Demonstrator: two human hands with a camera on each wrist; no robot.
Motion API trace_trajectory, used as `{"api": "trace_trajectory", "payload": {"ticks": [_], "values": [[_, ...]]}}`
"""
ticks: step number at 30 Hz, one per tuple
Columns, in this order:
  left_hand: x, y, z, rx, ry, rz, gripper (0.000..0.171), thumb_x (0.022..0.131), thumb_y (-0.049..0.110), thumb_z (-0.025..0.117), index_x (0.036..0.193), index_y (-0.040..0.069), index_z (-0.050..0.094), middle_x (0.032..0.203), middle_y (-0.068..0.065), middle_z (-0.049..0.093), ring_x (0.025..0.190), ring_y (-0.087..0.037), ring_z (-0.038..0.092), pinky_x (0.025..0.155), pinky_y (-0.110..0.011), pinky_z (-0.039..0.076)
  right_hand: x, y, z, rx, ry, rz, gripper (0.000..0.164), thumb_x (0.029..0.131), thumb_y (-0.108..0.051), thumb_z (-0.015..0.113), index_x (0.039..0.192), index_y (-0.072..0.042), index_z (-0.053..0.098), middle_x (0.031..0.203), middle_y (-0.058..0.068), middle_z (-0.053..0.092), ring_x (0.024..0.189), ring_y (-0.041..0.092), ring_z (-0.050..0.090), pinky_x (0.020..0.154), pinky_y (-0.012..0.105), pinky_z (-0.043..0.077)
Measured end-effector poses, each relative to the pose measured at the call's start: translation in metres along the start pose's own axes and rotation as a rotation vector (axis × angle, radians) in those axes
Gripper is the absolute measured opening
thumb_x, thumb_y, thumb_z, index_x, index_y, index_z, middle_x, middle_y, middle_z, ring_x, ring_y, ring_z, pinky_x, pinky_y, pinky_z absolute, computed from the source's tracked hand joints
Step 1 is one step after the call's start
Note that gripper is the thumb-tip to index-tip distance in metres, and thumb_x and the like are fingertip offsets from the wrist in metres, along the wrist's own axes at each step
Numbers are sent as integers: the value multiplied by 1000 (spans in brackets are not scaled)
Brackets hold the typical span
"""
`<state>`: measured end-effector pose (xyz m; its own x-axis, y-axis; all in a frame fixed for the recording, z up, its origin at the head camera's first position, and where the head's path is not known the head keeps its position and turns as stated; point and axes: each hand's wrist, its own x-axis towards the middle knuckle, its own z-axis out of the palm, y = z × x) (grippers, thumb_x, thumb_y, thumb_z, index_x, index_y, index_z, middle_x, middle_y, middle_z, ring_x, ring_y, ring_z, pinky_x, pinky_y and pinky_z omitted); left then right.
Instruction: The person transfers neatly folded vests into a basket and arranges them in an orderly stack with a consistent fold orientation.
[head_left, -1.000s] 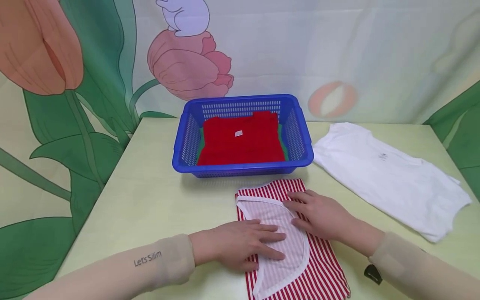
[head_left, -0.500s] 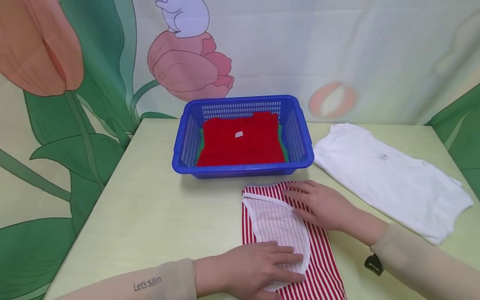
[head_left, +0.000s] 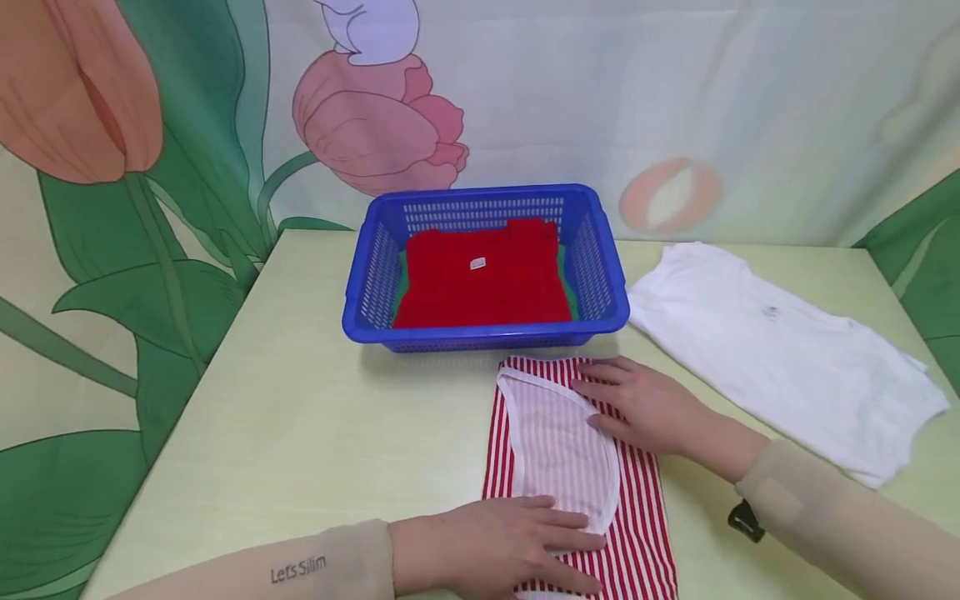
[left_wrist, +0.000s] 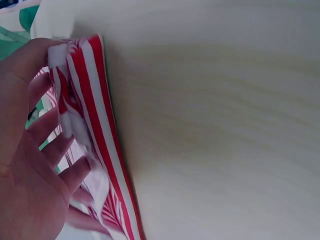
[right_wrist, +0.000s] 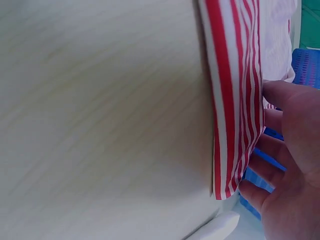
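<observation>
A folded red-and-white striped shirt [head_left: 637, 517] with white neckline trim lies on the table before me, its pale inner side showing in the middle. My left hand [head_left: 502, 542] rests on its lower part with fingers spread and fairly straight. Over the upper right part lies my right hand [head_left: 656, 408], fingers extended across the stripes. In the left wrist view, the fingers [left_wrist: 60, 147] touch the layered edge of the shirt [left_wrist: 107, 125]. From the right wrist, the fingertips press along the far striped edge [right_wrist: 232, 125]. The shirt's bottom end runs out of the head view.
Just beyond the shirt stands a blue plastic basket [head_left: 487, 332] holding a folded red garment [head_left: 480, 287] on top of a green one [head_left: 402, 287]. A white T-shirt [head_left: 787, 358] lies at the right. Behind the table hangs a flower-printed cloth [head_left: 540, 100].
The striped shirt has shifted right and turned straighter. My left hand has slid toward me and a little right over it. The right hand stays nearly in place.
</observation>
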<state>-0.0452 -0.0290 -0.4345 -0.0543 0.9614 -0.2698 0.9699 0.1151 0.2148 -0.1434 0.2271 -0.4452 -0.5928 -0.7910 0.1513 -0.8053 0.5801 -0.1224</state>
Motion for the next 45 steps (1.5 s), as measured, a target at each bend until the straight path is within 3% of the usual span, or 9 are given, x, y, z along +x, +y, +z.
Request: {"api": "trace_trajectory", "payload": {"ticks": [6, 16, 21, 30, 33, 38, 45], "values": [[-17, -7, -1, 67, 37, -16, 60, 93, 49, 52, 142, 44, 18, 150, 11, 10, 137, -9, 4, 108, -31, 12, -11, 6, 0, 9, 13, 43, 49, 88, -34, 63, 129, -9, 52, 130, 14, 47, 119, 32, 43, 99, 43, 34], [-27, -11, 0, 34, 45, -49, 65, 90, 39, 59, 142, 44, 20, 150, 10, 11, 137, -11, 6, 108, -34, 14, -20, 7, 1, 15, 6, 68, 50, 89, -37, 62, 129, -10, 52, 130, 13, 48, 117, 32, 44, 98, 44, 35], [-31, -13, -1, 42, 51, -65, 63, 89, 36, 60, 141, 43, 25, 150, 8, 14, 137, -12, 7, 108, -33, 14, -23, 5, -2, 20, 5, 94, 49, 89, -37, 62, 129, -10, 53, 129, 14, 48, 116, 33, 44, 97, 45, 36], [-38, -16, 2, 142, 76, -77, 64, 86, 31, 61, 141, 41, 29, 149, 3, 22, 137, -16, 15, 107, -27, 10, -35, 3, -2, 26, -19, 140, 50, 90, -40, 62, 129, -10, 52, 129, 13, 48, 118, 33, 43, 98, 45, 35], [-43, -18, 2, 145, 94, -91, 63, 86, 26, 61, 140, 41, 32, 147, 2, 25, 136, -17, 18, 107, -27, 12, -40, 2, -2, 22, -17, 147, 50, 90, -39, 62, 128, -9, 53, 130, 13, 48, 118, 33, 43, 98, 46, 35], [-51, -25, -2, 65, 79, -143, 63, 89, 22, 61, 139, 44, 29, 147, 6, 26, 135, -15, 19, 106, -27, 14, -48, -1, -5, 19, -5, 163, 49, 89, -38, 63, 127, -8, 54, 129, 12, 48, 118, 32, 44, 98, 45, 35], [-61, -33, -3, 118, 99, -178, 58, 90, 18, 60, 137, 42, 36, 144, 2, 32, 133, -17, 25, 106, -34, 20, -56, -7, -9, 10, 20, 175, 48, 89, -38, 63, 125, -7, 55, 124, 13, 52, 113, 32, 48, 96, 45, 37]]}}
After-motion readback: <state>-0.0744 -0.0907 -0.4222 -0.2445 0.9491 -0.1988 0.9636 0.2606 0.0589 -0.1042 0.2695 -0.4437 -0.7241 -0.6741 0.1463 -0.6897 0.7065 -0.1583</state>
